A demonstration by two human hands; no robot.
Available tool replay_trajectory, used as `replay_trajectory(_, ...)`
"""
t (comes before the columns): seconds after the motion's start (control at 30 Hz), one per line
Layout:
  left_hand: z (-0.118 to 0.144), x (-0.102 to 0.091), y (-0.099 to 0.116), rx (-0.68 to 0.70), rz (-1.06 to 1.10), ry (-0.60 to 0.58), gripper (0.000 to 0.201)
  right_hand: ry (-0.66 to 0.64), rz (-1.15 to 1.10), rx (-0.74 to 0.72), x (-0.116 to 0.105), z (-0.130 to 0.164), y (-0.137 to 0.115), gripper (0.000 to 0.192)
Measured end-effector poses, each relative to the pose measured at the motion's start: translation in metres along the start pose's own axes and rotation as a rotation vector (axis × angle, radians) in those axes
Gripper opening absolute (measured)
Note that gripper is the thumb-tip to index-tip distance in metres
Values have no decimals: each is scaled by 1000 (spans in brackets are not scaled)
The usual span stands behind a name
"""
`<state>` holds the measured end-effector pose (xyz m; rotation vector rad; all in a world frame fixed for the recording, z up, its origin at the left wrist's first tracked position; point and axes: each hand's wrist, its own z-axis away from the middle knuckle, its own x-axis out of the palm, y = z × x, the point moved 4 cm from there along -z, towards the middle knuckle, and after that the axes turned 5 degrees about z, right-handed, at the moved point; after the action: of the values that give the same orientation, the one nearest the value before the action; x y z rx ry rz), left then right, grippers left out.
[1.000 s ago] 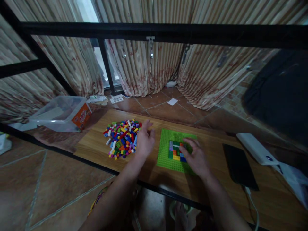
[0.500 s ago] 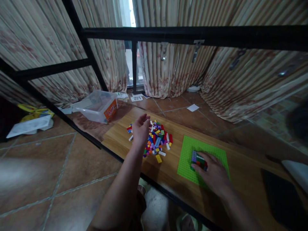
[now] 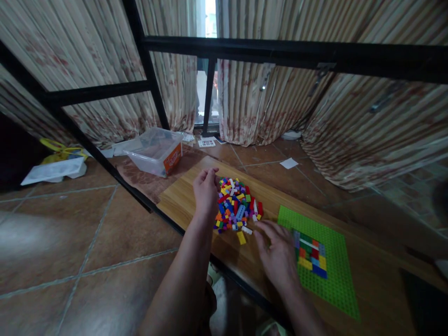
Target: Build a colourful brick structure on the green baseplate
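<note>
A heap of small coloured bricks [image 3: 237, 207] lies on the wooden table [image 3: 182, 198]. My left hand [image 3: 206, 191] rests on the heap's left side with its fingers curled down among the bricks; whether it grips one I cannot tell. My right hand [image 3: 278, 254] lies flat between the heap and a green baseplate [image 3: 332, 275], fingers spread, tips near a loose yellow brick [image 3: 241, 238]. On the baseplate sits a small block of joined bricks [image 3: 311, 254] in several colours.
A clear plastic tub [image 3: 154, 151] with an orange label stands at the table's far left end. A black metal frame [image 3: 280, 49] crosses above. Striped curtains hang behind. Tiled floor with white and yellow bags [image 3: 56, 163] lies to the left.
My view has swung left. My right hand left the brick block on the baseplate and moved left toward the heap. My left hand dropped onto the heap's left side.
</note>
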<state>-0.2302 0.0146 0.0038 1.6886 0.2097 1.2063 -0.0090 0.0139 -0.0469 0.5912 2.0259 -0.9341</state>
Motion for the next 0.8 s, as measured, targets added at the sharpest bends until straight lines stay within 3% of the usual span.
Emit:
replay_trajectory(0.23,-6,-11,12,-53,84,79,11,-36,-6,-46,29,-7,-38,28)
replay_trajectory(0.47,-12,-21,19,-78,10,69,17,-46,69,-15,34,-9,-30,25)
replay_trajectory(0.53,-14,-21,17,-73,-181,-14,17,-33,71,6,32,-9,-26,23)
replay_trajectory(0.63,-12,-11,4,-5,-660,-229,18,-12,40,38,26,-7,-24,23)
replay_trajectory(0.73,-3,8,-18,233,-1126,-438,23,4,-7,53,19,-4,-32,23)
replay_trajectory(0.8,6,22,-35,402,-1322,-582,28,4,-43,55,15,-2,-40,22)
